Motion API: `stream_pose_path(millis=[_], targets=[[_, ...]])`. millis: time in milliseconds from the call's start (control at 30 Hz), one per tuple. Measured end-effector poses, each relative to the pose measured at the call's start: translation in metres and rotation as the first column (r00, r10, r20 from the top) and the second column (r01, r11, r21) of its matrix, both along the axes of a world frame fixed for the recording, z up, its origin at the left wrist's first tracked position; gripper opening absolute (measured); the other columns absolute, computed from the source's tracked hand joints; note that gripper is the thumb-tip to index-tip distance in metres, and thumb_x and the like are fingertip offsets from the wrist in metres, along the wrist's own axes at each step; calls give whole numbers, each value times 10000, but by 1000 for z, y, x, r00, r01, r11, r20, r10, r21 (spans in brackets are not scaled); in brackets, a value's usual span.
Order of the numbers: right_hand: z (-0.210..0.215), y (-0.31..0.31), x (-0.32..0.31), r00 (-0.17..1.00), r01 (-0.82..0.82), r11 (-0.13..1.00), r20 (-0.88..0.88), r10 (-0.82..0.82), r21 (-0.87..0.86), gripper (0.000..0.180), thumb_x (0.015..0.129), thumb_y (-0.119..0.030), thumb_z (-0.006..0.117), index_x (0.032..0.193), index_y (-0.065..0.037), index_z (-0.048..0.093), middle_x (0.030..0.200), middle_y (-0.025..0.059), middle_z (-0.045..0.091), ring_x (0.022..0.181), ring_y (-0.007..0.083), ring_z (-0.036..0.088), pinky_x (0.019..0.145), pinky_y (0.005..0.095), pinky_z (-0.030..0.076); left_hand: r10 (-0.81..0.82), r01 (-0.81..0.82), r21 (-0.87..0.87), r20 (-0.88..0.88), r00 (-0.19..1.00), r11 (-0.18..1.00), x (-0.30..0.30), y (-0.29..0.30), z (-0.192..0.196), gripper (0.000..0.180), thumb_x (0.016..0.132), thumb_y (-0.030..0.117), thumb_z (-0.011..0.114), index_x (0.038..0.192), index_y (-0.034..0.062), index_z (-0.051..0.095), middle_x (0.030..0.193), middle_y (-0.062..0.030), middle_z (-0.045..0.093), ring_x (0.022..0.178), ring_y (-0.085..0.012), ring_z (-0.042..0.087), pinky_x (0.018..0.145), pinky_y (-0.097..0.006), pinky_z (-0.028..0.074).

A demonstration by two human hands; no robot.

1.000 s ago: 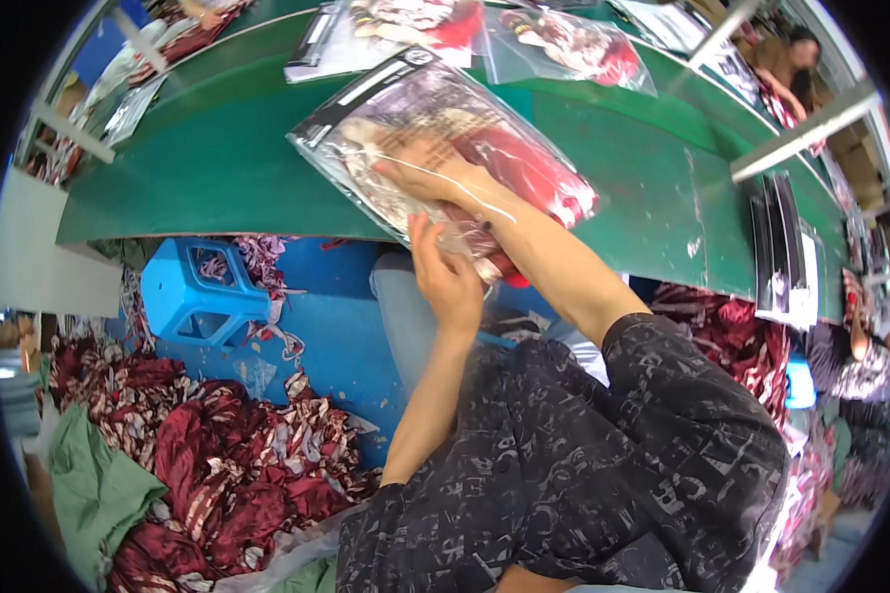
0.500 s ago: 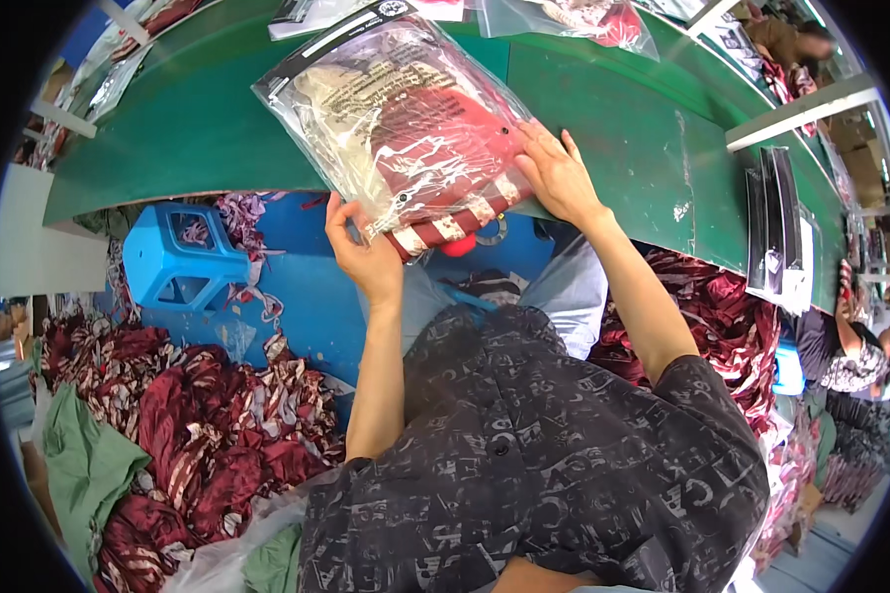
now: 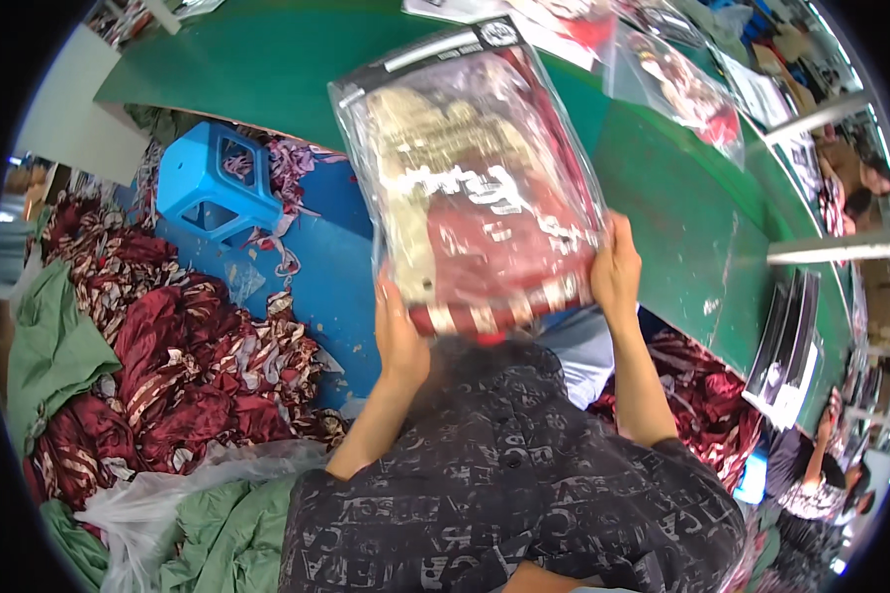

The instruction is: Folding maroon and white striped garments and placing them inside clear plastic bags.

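Between my hands is a clear plastic bag with a black top band, holding a folded dark red and cream garment. A striped red and cream edge of the garment shows along the bag's lower end. My left hand is closed on the lower left corner, thumb on top. At the lower right side my right hand grips the bag's edge, its fingers partly behind it. The bag is held up over the near edge of the green table, tilted a little.
More bagged garments lie at the table's far side. A stack of black-topped empty-looking bags rests at the right. A blue plastic stool and heaps of dark red fabric are at the left. Other people sit to the right.
The bag has come nearer to my body and turned more upright. My right hand has moved from lying on the bag's face to gripping its right side. The view has shifted too.
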State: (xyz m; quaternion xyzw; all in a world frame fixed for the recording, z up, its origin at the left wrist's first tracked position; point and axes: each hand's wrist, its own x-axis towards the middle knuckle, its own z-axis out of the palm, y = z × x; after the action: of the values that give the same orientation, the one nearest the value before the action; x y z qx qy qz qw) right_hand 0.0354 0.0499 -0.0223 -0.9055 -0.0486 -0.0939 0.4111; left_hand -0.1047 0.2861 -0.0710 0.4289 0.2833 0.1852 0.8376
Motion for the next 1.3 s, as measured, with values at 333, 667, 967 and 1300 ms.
stream_pose_path(millis=[333, 667, 967, 1300], targets=[[11, 117, 232, 973, -224, 938, 0, 232, -264, 305, 984, -297, 541, 1168, -66, 619, 1063, 139, 657, 822, 351, 646, 747, 408, 528, -37, -59, -526, -170, 985, 848, 130, 105, 73, 355, 1033, 272, 509, 1272, 18, 575, 1236, -136, 633, 1106, -211, 635, 914, -328, 510], [-6, 54, 144, 734, -483, 746, 252, 630, -458, 390, 880, -157, 704, 1261, -141, 624, 1524, 94, 416, 1252, 356, 532, 899, 374, 481, 112, -253, 967, 250, 962, 19, 81, 102, 36, 453, 910, 117, 658, 1340, 39, 539, 1395, -95, 547, 1403, -351, 393, 1152, -497, 316], [15, 98, 146, 578, -420, 506, 208, 789, -753, 342, 908, -236, 666, 1246, -204, 625, 1612, 102, 252, 1430, 364, 344, 981, 399, 431, 31, 85, 853, -80, 996, -515, 100, 103, 53, 312, 848, 132, 694, 1159, 149, 672, 1468, 0, 499, 1459, -394, 303, 1156, -583, 256], [4, 114, 174, 629, -536, 538, 118, 768, -650, 279, 976, -233, 558, 1243, -170, 606, 1581, 81, 341, 1236, 374, 552, 924, 445, 512, 137, 245, 820, -203, 970, -517, 125, 119, 76, 196, 945, 234, 622, 1026, 75, 704, 1378, -44, 580, 1375, -379, 434, 1064, -534, 408]])
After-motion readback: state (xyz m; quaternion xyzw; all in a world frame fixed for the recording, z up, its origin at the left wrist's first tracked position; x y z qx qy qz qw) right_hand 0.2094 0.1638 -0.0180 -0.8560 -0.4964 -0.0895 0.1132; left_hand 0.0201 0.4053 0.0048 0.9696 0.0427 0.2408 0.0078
